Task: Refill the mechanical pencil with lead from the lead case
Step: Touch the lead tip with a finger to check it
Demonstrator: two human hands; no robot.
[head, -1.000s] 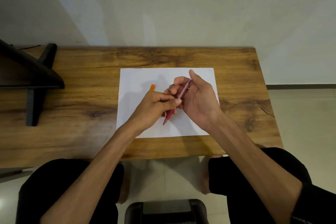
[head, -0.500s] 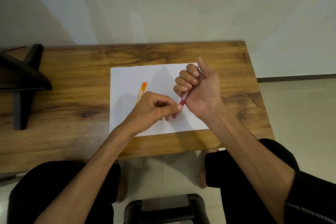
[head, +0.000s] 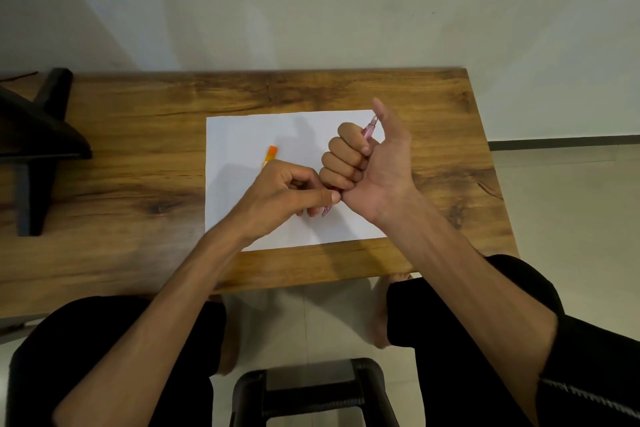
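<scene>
Pink mechanical pencil (head: 367, 131) sits clamped in the right hand's (head: 372, 166) curled fingers over the white paper (head: 249, 135), tip down, so the left hand (head: 287, 196), pinching near that tip, should work gently, orange lead case (head: 270, 153) just behind.

One pink mechanical pencil (head: 369, 129) is showing, its two ends sticking out of a fist. One orange lead case (head: 271, 153) is lying on the paper, partly hidden. One white sheet of paper (head: 249, 135) is lying on one wooden table (head: 138, 121). Two hands are showing: one left hand (head: 280, 199) and one right hand (head: 367, 163). One black stand (head: 38, 135) is sitting at the table's left end. One dark stool (head: 311, 392) is showing at the bottom edge. Two bare feet are showing under the table, one left foot (head: 228, 354) and one right foot (head: 379, 319).
</scene>
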